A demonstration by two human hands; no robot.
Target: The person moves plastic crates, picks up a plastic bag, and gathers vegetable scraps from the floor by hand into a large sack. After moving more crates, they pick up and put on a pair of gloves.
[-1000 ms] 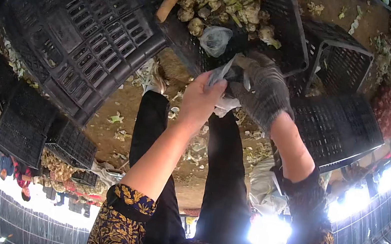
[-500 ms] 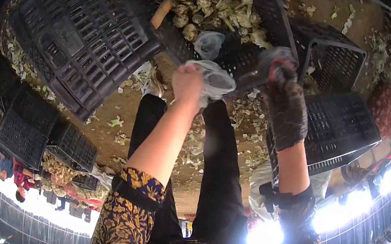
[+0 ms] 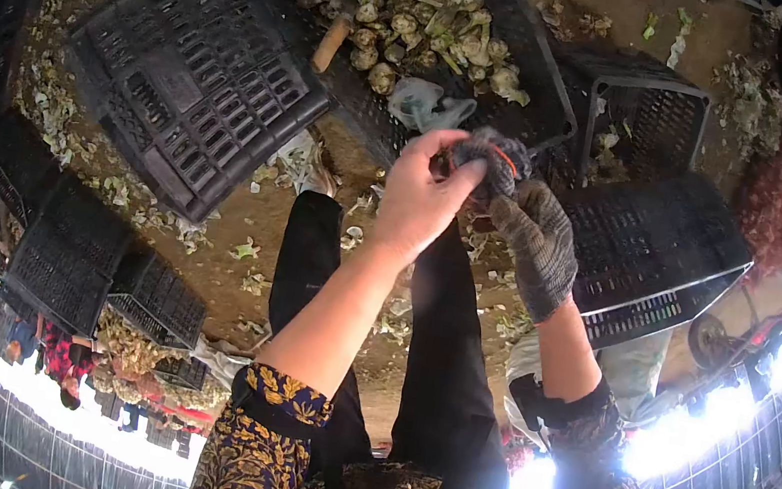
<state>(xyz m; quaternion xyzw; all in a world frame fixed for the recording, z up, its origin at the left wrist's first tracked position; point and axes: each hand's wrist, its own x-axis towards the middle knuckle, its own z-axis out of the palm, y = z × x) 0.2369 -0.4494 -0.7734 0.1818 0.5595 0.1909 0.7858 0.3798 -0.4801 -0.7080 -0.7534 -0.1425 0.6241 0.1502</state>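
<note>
My left hand (image 3: 429, 190) is bare, its thumb and fingers closed on a bunched grey knit glove (image 3: 494, 164) with an orange-red edge. My right hand (image 3: 542, 247) wears a similar grey glove, and its fingertips are closed on the lower side of the same bunched glove. Just beyond the hands is a black plastic crate (image 3: 556, 97) holding garlic bulbs (image 3: 430, 18). Thin clear plastic (image 3: 427, 105) lies crumpled at the crate's near end. A tool with a wooden handle (image 3: 331, 43) lies at the left of the garlic; its far end is partly hidden.
An overturned black crate (image 3: 193, 78) lies on the left, with two more crates (image 3: 647, 121) (image 3: 652, 253) on the right. Garlic skins and trimmings litter the dirt floor (image 3: 244, 212). Red mesh sacks (image 3: 779, 206) lie far right. Stacked crates (image 3: 70, 262) and people (image 3: 66, 358) appear lower left.
My left hand has let go of the clear plastic, which now lies in the garlic crate. Both hands have come together, and the left now grips the bunched glove the right was holding.
</note>
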